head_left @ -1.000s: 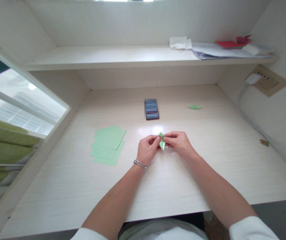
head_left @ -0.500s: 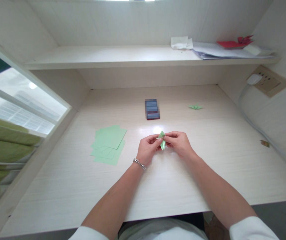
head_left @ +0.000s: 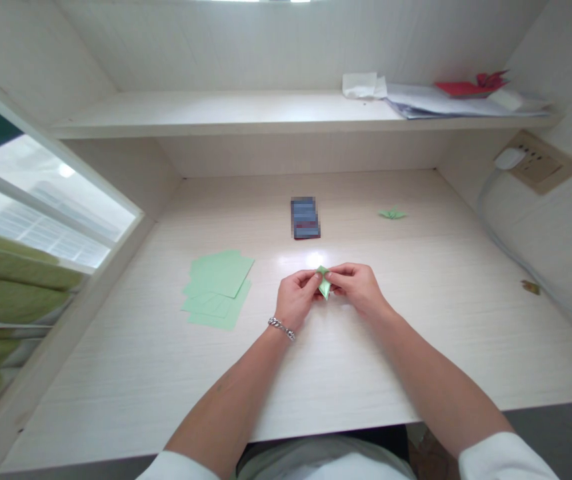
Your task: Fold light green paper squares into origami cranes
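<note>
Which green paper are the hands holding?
The folded piece pinched between the left hand and right hand. The other folded piece lies untouched farther back to the right, and the flat sheets lie untouched at the left.

The folded paper (head_left: 325,289) at my fingertips (head_left: 337,277) looks smooth and faintly shiny; my loose sheets (head_left: 221,273) are matt paper. My bracelet (head_left: 282,329) is glossy metal, the desk (head_left: 341,387) wood-grained with a sheen, the curtain (head_left: 11,283) matt cloth.
</note>
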A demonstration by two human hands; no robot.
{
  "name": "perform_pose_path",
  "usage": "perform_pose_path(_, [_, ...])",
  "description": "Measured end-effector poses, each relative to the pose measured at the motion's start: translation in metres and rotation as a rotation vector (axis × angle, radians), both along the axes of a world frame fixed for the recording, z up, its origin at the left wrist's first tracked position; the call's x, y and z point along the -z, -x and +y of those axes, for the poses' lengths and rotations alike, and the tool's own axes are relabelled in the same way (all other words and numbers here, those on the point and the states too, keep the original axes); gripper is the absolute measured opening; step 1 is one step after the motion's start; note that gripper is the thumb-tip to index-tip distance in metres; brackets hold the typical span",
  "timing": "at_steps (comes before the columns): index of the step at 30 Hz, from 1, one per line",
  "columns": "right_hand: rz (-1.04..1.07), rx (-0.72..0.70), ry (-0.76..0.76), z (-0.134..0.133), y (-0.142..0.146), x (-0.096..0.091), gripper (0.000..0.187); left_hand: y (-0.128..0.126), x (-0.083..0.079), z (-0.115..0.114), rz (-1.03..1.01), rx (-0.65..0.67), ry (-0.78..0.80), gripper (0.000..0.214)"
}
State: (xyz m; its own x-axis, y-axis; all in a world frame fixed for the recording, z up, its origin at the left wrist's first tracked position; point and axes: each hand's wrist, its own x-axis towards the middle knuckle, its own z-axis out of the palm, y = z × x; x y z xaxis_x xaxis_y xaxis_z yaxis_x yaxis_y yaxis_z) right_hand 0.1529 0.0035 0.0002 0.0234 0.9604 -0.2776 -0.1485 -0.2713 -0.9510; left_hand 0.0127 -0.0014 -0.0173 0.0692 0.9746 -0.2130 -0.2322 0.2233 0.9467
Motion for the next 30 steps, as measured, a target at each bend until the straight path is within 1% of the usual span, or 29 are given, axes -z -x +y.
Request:
perform_pose_path(11, [0.042, -0.004, -0.014, 0.0, 0.002, 0.001, 0.033, -0.002, 0.004, -0.001, 0.058, -0.057, -0.022, 0.037])
perform_pose_path(16, [0.044, -0.071, -0.013, -0.001, 0.001, 0.003, 0.039, -0.001, 0.0, -0.001, 0.038, -0.064, 0.005, 0.038])
perform_pose_path(19, [0.041, -0.062, -0.03, -0.001, 0.001, 0.005, 0.038, -0.001, -0.005, -0.002, -0.021, -0.044, 0.036, 0.039])
perform_pose_path(23, [0.057, -0.024, -0.037, 0.0, 0.002, 0.005, 0.037, 0.0, -0.011, -0.004, -0.121, 0.021, 0.088, 0.046])
perform_pose_path(27, [0.048, 0.022, -0.054, 0.001, 0.001, 0.003, 0.037, 0.002, -0.012, -0.005, -0.172, 0.063, 0.091, 0.056])
perform_pose_path(30, [0.043, 0.026, -0.061, 0.001, 0.0, 0.002, 0.036, 0.002, -0.011, -0.005, -0.165, 0.063, 0.08, 0.058])
